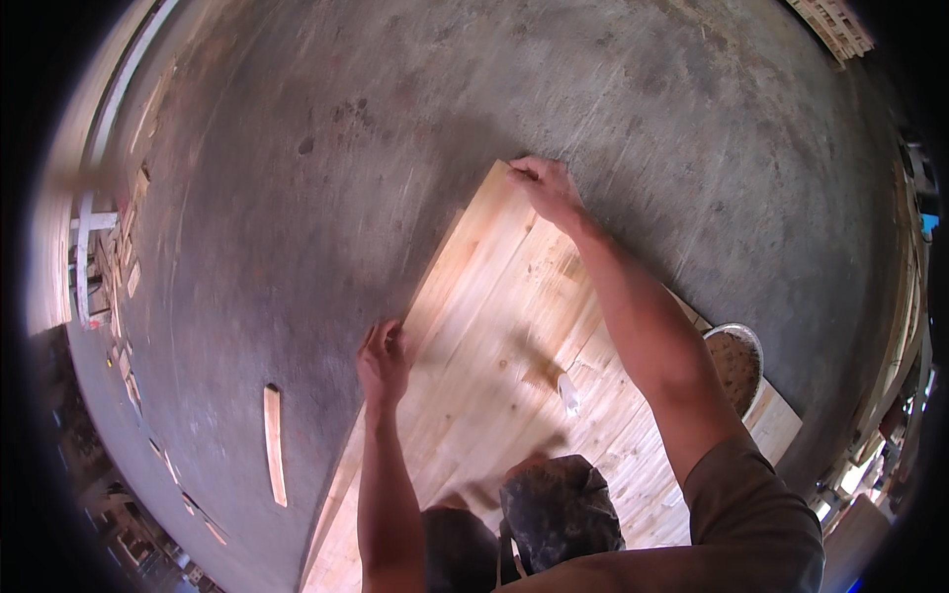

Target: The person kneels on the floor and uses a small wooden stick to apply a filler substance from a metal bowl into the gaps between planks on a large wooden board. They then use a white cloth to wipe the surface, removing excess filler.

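A wide panel of pale wooden planks (pixel 474 326) lies side by side on the grey floor, running diagonally below me. At its far corner my right hand (pixel 549 190) is closed, thumb and fingers pinching the end of the outermost plank. My left hand (pixel 384 358) is at the panel's left edge, its fingers curled against the same outer plank. Part of that grip is hidden. A small whitish object (pixel 567 393) is on the planks between my arms; its kind is unclear.
A round container (pixel 736 368) with brownish contents stands at the panel's right side, partly behind my right arm. A loose wooden strip (pixel 274 445) lies on the floor at left. Wood scraps (pixel 129 267) line the far left, and stacked slats (pixel 835 28) are at top right.
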{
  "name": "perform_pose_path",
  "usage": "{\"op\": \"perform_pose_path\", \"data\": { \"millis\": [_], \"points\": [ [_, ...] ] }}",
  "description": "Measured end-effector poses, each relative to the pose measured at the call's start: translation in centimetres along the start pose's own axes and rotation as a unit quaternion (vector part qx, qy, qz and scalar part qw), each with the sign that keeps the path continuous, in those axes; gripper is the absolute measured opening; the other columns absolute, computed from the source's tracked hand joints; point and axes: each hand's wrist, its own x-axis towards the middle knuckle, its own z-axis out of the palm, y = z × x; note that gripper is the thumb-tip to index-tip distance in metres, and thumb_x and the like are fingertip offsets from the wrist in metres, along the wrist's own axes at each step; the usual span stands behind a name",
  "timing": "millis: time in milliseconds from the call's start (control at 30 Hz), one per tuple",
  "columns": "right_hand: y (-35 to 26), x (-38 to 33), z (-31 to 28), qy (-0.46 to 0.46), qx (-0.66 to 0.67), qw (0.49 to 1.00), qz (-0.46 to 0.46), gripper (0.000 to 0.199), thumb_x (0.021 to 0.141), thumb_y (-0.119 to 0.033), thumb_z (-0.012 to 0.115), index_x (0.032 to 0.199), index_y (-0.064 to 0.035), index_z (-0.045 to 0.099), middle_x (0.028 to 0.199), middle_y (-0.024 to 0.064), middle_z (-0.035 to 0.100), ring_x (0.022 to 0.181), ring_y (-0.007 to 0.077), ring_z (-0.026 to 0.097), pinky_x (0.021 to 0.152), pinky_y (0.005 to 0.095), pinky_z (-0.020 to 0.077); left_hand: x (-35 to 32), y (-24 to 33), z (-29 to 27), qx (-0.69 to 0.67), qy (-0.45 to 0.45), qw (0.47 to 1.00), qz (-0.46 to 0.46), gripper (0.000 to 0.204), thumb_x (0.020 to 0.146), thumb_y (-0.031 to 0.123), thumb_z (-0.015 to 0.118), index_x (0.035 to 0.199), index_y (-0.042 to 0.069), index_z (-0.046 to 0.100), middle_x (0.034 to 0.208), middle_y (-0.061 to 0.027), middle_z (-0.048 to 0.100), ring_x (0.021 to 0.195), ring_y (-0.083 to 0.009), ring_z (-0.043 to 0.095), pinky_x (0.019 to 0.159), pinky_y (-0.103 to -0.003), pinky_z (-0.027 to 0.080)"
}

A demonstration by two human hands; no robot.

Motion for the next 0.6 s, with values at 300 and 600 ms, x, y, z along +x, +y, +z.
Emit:
{"op": "perform_pose_path", "data": {
  "millis": [300, 600],
  "points": [
    [-0.7, -0.2, 0.0, 0.022, -0.102, 0.993, -0.048, 0.037, 0.107, -0.031, 0.078, 0.132, -0.0038, 0.083, 0.114, 0.0142, 0.087, 0.100, 0.0145, 0.079, 0.088, 0.0347, 0.0610, -3.8, -3.9, -0.5, -0.071, 0.058, 0.996, 0.007, 0.021, 0.096, 0.002, 0.077, 0.117, 0.005, 0.081, 0.109, -0.0152, 0.078, 0.097, -0.0318, 0.077, 0.087, -0.042, 0.060],
    [-0.7, -0.3, -0.6, 0.020, -0.077, 0.997, 0.019, 0.036, 0.104, -0.030, 0.083, 0.129, -0.0038, 0.085, 0.116, 0.0102, 0.088, 0.102, 0.0129, 0.077, 0.093, 0.0315, 0.0613, -4.1, -3.9, 0.3, -0.083, 0.100, 0.990, 0.048, 0.024, 0.093, -0.006, 0.074, 0.114, 0.006, 0.081, 0.110, -0.0139, 0.077, 0.096, -0.0329, 0.075, 0.084, -0.043, 0.060]
  ]
}}
